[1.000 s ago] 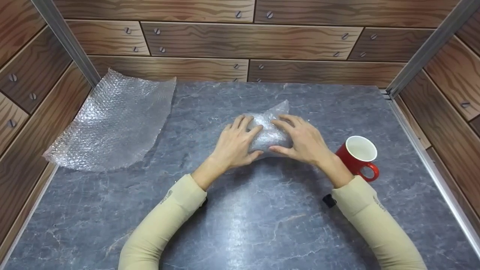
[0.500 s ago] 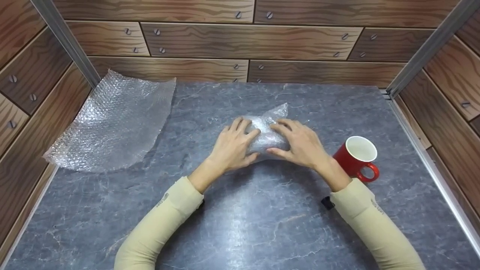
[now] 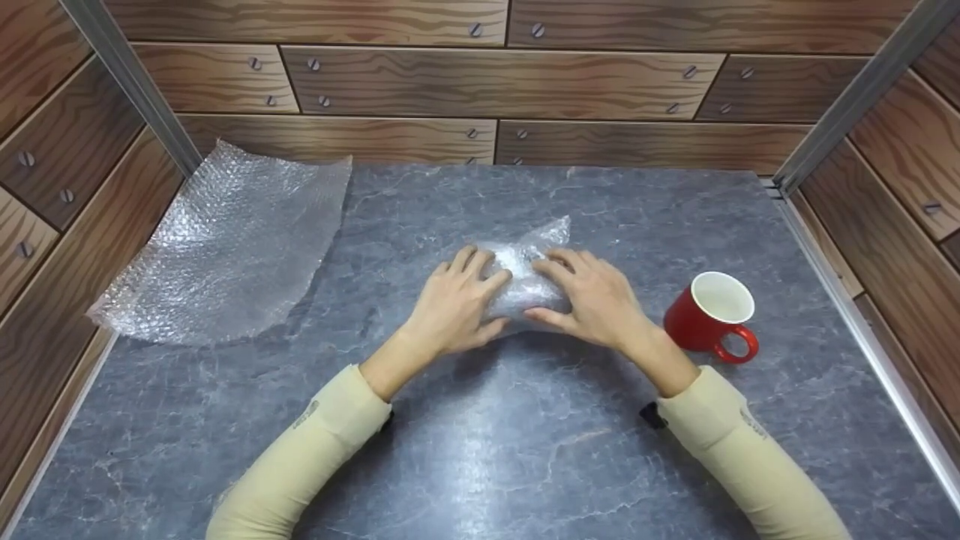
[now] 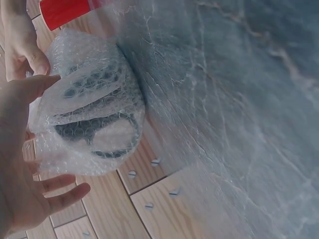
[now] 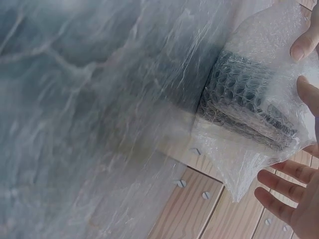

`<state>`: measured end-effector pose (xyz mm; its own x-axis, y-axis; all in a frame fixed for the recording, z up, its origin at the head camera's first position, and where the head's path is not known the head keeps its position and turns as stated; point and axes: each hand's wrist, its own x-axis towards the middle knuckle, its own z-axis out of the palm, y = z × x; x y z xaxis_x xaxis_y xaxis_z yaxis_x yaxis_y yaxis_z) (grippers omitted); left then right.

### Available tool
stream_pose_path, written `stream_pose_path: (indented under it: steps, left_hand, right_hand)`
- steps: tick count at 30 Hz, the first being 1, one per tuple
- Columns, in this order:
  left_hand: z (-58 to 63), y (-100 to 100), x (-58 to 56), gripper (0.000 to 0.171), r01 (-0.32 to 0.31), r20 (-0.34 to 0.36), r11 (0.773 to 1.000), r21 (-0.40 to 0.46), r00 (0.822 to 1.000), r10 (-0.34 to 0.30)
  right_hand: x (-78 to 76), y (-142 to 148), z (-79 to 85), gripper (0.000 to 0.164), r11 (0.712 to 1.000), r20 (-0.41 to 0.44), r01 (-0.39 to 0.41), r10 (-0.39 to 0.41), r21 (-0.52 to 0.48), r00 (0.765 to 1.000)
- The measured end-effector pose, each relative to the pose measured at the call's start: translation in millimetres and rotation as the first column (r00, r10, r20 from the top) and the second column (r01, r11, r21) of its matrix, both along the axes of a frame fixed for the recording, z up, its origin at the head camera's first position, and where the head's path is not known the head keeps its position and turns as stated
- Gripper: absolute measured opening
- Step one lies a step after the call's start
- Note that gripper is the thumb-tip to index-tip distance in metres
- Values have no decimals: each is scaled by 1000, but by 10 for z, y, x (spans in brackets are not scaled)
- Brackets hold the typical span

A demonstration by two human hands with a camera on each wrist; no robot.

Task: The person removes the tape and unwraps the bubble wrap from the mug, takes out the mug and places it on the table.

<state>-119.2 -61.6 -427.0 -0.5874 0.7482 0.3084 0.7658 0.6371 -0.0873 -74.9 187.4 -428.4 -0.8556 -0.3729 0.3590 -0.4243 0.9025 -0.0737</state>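
1. We look down on a grey marbled bench [image 3: 480, 450], where a person's two hands meet around a bundle [image 3: 521, 290] of clear bubble wrap.
2. The bundle sits between the hands, at mid-bench; we cannot tell whether it rests on the surface or is slightly raised.
3. The left hand [image 3: 454, 307] grips the bundle's left end, fingers bent over the top, thumb on the near side.
4. The right hand [image 3: 600, 304] grips the right end in the same way; the hands stand apart, with shiny wrap showing between them.
5. A loose corner [image 3: 553, 231] of wrap points up beyond the fingertips.
6. In the wrist views we see dark and pale patches through the bubbles, too unclear to name.
7. To the right, near the right wrist, an upright red mug [image 3: 686, 322] shows its white inside.
8. Far left, well apart from the hands, lies a flat sheet [image 3: 240, 247] of bubble wrap.
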Motion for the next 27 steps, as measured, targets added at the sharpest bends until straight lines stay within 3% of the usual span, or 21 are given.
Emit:
stream_pose_path:
  steps: [8, 27]
  left_hand:
    - [-3, -74, 69, 62, 12, -33, 1000, 25, 999, -11]
    - [10, -196, 222, 61, 28, -15, 999, 19, 1000, -28]
  right_hand:
    - [72, -70, 13, 71, 999, -24, -3, 4, 49, 1000]
    - [215, -159, -4, 70, 995, -109, -24, 35, 99, 993]
